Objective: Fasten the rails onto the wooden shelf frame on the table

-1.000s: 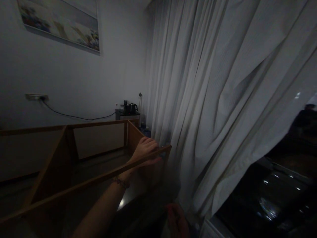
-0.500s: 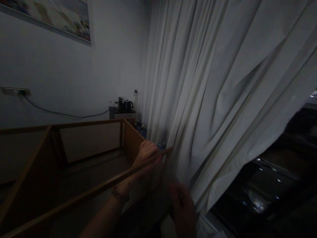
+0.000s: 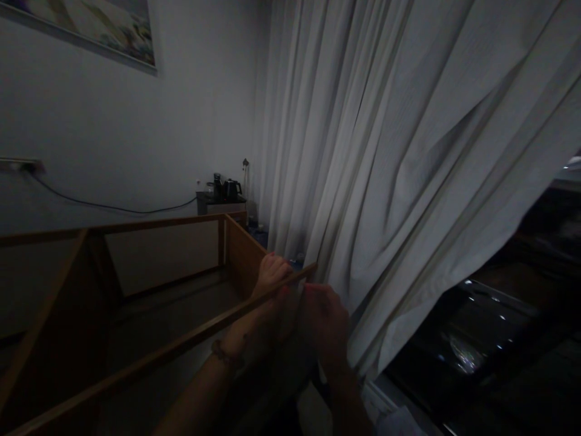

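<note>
Curtain (image 3: 408,151): pale, soft cloth hung in deep folds beside the frame — light and yielding, it would have bunched under any pull, and it lay just beside both hands without clearly being held.
Wooden shelf frame (image 3: 113,266): an open unit of thin boards lying on its side on the floor, its end corner close to the curtain; it looked stiff and rigid but bulky, likely awkward more than heavy, and best taken at a corner or along a rail.
Front rail (image 3: 181,336): the narrow near edge ran slantwise up to the corner — hard, smooth, probably a little slippery to bare skin.
Left hand (image 3: 272,284): its grip was curled over the rail near the corner, fingers on the far side, clenched on the wood.
Right hand (image 3: 325,321): it was raised just beside the corner, fingers bent toward the rail end; in the dim light I could not tell whether its grip was closed on anything.
</note>
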`<state>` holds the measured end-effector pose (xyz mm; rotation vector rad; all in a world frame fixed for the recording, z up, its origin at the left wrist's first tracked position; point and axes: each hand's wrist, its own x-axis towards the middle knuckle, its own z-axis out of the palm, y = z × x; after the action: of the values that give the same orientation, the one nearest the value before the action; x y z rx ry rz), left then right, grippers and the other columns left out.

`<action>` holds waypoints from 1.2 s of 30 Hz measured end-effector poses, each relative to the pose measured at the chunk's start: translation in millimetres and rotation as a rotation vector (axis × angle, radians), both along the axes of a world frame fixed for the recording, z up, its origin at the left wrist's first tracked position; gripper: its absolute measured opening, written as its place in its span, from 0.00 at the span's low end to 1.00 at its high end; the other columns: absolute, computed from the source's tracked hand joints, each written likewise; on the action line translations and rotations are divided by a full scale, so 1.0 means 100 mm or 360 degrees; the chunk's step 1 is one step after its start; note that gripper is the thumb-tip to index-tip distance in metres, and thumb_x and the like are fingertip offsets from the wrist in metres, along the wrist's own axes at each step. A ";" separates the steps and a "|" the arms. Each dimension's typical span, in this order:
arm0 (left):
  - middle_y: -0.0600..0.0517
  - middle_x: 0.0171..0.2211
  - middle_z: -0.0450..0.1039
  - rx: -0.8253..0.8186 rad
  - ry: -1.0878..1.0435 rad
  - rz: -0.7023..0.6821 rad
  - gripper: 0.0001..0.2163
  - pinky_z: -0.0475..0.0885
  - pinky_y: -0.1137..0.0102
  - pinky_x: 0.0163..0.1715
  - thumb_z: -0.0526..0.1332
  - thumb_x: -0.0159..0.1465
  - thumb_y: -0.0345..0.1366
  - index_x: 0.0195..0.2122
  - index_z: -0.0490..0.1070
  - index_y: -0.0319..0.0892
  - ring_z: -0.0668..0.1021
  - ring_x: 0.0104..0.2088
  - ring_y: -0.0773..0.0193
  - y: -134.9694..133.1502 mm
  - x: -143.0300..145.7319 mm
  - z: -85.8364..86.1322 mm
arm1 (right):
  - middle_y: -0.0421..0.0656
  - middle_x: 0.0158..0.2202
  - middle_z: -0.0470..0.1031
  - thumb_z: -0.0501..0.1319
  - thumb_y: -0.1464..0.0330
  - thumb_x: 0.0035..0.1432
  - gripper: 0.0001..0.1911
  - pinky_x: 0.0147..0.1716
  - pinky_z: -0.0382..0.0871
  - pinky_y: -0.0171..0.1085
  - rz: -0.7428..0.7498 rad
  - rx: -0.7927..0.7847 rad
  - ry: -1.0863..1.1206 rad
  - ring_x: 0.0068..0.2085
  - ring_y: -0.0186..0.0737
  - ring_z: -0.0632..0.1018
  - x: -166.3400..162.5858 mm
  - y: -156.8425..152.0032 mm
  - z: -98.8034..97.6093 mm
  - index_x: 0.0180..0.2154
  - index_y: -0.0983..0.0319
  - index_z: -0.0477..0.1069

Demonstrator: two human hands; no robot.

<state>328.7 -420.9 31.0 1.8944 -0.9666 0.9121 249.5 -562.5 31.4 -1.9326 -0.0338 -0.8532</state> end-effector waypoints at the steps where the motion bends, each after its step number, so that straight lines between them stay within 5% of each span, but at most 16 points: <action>1: 0.46 0.36 0.70 -0.0009 -0.0015 0.0002 0.32 0.62 0.51 0.55 0.30 0.68 0.59 0.35 0.67 0.45 0.71 0.43 0.53 -0.01 0.02 -0.01 | 0.43 0.33 0.79 0.59 0.53 0.62 0.17 0.34 0.71 0.34 0.0001 -0.0010 0.0005 0.34 0.38 0.79 0.00 0.00 0.00 0.37 0.57 0.78; 27: 0.46 0.36 0.69 0.0075 0.0048 0.0155 0.21 0.60 0.52 0.58 0.38 0.71 0.46 0.35 0.68 0.45 0.69 0.44 0.52 -0.03 -0.02 -0.03 | 0.38 0.25 0.71 0.63 0.57 0.60 0.12 0.35 0.66 0.35 0.0084 -0.0152 -0.0013 0.34 0.38 0.73 0.16 0.01 0.01 0.33 0.58 0.76; 36: 0.48 0.31 0.68 0.0095 0.0009 0.0218 0.17 0.62 0.54 0.55 0.43 0.70 0.44 0.31 0.66 0.45 0.69 0.40 0.54 -0.07 0.13 -0.08 | 0.30 0.20 0.57 0.67 0.56 0.55 0.15 0.23 0.54 0.31 0.0379 0.0263 0.0069 0.22 0.31 0.60 0.42 -0.03 -0.09 0.38 0.58 0.69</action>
<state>341.4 -427.7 23.4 2.0327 -0.8775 0.9661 291.0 -565.9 22.2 -1.7502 -0.1595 -0.6352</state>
